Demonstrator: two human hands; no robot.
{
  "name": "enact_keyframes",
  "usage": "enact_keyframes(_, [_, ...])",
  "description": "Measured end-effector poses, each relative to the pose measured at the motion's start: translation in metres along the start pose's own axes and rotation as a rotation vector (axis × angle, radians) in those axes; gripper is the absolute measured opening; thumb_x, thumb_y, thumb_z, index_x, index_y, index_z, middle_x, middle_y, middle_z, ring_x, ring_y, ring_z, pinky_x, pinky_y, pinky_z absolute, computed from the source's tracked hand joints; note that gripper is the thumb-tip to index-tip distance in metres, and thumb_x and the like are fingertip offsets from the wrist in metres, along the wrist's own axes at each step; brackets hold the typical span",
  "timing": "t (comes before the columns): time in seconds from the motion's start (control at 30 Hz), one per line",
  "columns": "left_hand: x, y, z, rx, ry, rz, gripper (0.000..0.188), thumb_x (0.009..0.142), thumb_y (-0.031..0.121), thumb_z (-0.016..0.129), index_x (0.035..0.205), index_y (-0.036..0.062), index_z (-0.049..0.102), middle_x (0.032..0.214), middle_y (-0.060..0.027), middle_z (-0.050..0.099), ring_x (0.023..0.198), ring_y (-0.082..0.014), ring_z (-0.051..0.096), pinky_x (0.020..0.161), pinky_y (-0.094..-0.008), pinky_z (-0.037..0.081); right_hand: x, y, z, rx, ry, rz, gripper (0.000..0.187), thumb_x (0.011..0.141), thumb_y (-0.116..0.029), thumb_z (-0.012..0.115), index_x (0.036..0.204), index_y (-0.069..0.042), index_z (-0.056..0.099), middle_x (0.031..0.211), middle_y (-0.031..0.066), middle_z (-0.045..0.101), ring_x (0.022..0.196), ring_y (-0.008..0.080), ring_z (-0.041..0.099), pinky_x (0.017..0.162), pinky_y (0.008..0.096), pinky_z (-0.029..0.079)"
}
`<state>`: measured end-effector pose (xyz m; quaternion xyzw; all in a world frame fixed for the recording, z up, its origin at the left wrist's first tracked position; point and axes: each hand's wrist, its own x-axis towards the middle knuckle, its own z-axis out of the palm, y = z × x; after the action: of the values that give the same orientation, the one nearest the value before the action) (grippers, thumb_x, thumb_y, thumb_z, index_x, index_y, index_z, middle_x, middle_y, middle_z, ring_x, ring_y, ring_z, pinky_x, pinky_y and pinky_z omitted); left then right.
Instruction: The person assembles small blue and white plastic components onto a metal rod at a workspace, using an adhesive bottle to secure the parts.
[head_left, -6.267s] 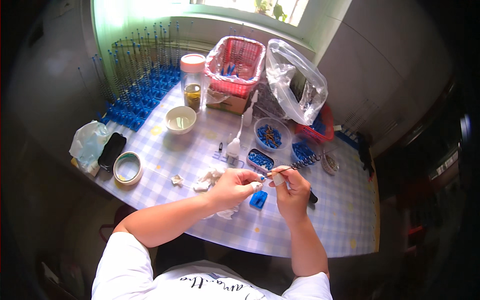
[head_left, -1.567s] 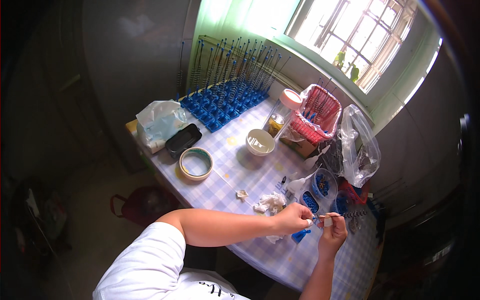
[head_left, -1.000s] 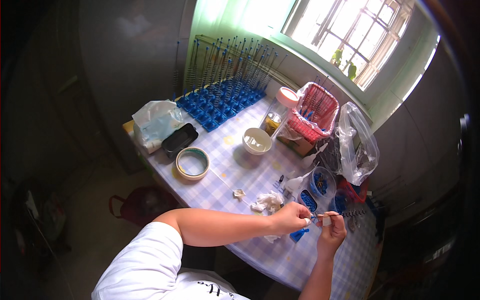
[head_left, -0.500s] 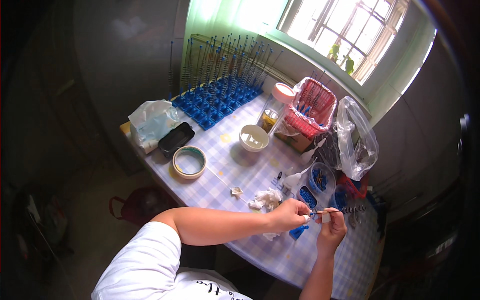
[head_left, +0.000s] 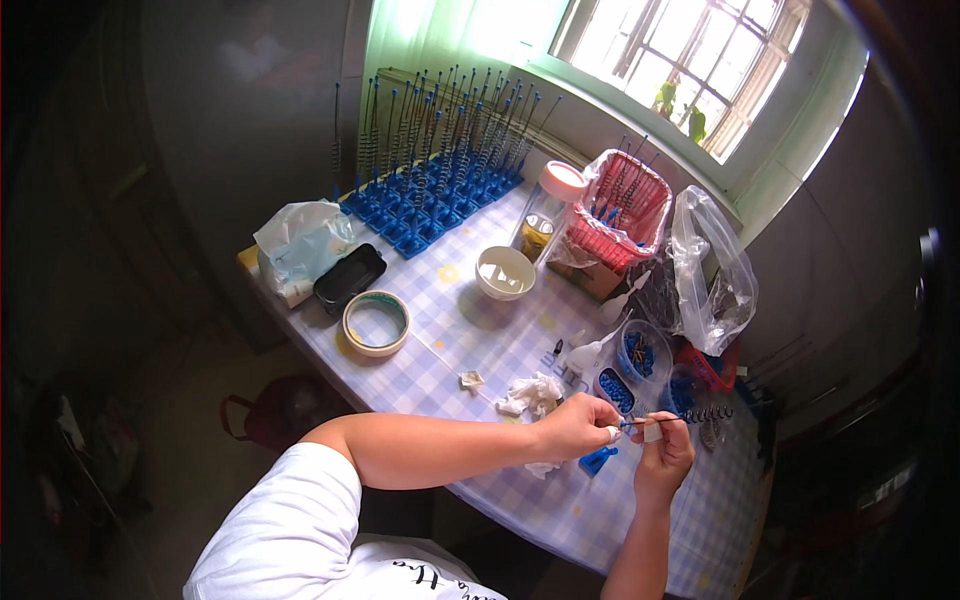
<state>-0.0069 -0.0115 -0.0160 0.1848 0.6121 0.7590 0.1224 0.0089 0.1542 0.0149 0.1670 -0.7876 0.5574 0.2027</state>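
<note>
Slippage seems the main risk, as the left hand point(head_left: 582, 426) appears to pinch a tiny blue piece point(head_left: 626, 425) at the left end of a coiled rod point(head_left: 709, 413), pinched by the right hand point(head_left: 667, 453) above the checked tablecloth point(head_left: 490, 345), and an unsteady grip could drop either

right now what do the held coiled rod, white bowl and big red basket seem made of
Held coiled rod: probably metal, dark finish, by its thin, even coils. White bowl: perhaps ceramic, smooth finish, by its soft shading; plastic possible. Big red basket: likely moulded plastic, by its even lattice; gloss unclear.
</note>
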Motion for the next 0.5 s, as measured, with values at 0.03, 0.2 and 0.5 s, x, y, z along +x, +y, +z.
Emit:
enact_keyframes(0.03, [-0.0005, 0.0009, -0.0002, 0.011, 0.003, -0.002, 0.018, 0.083, 0.011, 0.06, 0.093, -0.0028, 0.065, 0.074, 0.0003, 0.061, 0.068, -0.0044, 0.051, 0.06, -0.023, 0.042, 0.0, 0.0004, 0.0, -0.001, -0.001, -0.001, 0.004, 0.087, -0.001, 0.058, 0.091, 0.001, 0.059, 0.086, 0.0076, 0.063, 0.074, 0.0125, 0.062, 0.063, 0.025, 0.053])
enact_keyframes(0.2, [0.0004, -0.0013, 0.0, 0.021, 0.01, 0.021, 0.018, 0.083, 0.012, 0.06, 0.093, -0.0026, 0.065, 0.073, 0.0002, 0.061, 0.067, -0.0045, 0.05, 0.058, -0.023, 0.042, 0.0006, -0.0006, 0.0002, -0.003, -0.003, -0.004, 0.004, 0.087, -0.001, 0.058, 0.091, 0.001, 0.059, 0.086, 0.0077, 0.063, 0.074, 0.0126, 0.063, 0.063, 0.0251, 0.053])
enact_keyframes(0.5, [0.0006, -0.0004, 0.0, 0.02, 0.006, 0.001, 0.02, 0.083, 0.012, 0.061, 0.096, -0.0028, 0.065, 0.075, -0.0004, 0.062, 0.068, -0.0045, 0.051, 0.059, -0.0228, 0.042, 0.0004, -0.0005, 0.0, -0.015, -0.004, -0.001, 0.005, 0.088, -0.001, 0.058, 0.092, 0.001, 0.059, 0.085, 0.008, 0.064, 0.073, 0.0126, 0.063, 0.063, 0.025, 0.053])
